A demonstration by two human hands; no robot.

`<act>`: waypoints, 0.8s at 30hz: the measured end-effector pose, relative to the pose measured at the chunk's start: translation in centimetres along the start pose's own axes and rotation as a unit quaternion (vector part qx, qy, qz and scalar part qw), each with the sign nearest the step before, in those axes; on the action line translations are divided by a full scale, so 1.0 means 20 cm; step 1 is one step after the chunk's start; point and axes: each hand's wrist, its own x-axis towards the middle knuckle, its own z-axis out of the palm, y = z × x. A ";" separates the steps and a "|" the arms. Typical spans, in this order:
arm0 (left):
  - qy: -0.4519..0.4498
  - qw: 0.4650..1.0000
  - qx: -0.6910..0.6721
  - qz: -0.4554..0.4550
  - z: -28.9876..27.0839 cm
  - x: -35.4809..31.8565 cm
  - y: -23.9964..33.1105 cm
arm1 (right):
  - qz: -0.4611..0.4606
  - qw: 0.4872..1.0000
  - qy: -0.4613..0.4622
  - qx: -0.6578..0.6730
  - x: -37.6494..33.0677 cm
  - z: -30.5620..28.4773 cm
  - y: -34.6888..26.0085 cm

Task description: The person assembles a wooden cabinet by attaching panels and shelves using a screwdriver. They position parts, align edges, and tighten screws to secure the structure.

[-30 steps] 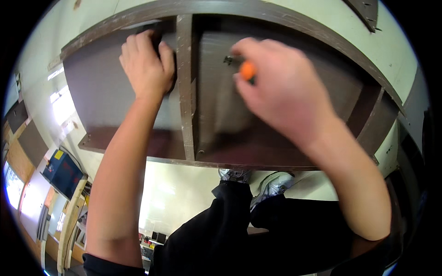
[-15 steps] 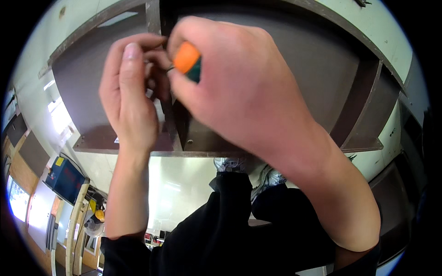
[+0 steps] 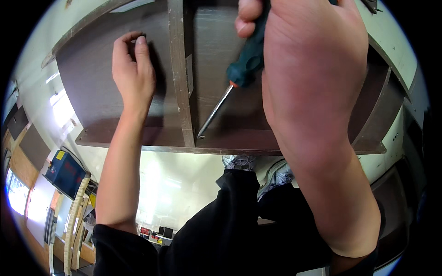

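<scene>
My right hand is wrapped round the dark green handle of a screwdriver with an orange collar. Its metal shaft slants down to the left, the tip beside a small round fitting in the near board of a dark brown wooden cabinet. My left hand hovers over the cabinet's left compartment, thumb and forefinger nearly together. A tiny dark speck shows at those fingertips, too small to name. An upright divider with a worn edge stands between the two hands.
My shoes are just below the cabinet's near edge. A shelf board crosses its right end. On the left stand a dark blue box-shaped machine and a pale ribbed hose. Dark panels lean at the lower right.
The hands were close together above the divider and are now apart. My right hand has moved right, and the screwdriver's shaft now points down at the near board. My left fingers have drawn closer together.
</scene>
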 end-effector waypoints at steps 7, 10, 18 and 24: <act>0.032 0.968 0.156 0.192 0.02 0.00 -0.12 | 0.017 0.998 0.049 0.025 0.06 0.10 0.07; 0.024 0.970 0.162 0.181 0.02 0.00 -0.12 | 0.017 0.998 0.063 0.025 0.10 0.11 0.07; 0.037 0.965 0.171 0.196 0.03 0.00 -0.14 | 0.035 0.996 0.073 0.021 0.10 0.13 0.02; 0.031 0.965 0.171 0.195 0.03 0.01 -0.14 | 0.067 0.995 0.078 0.017 0.08 0.13 -0.08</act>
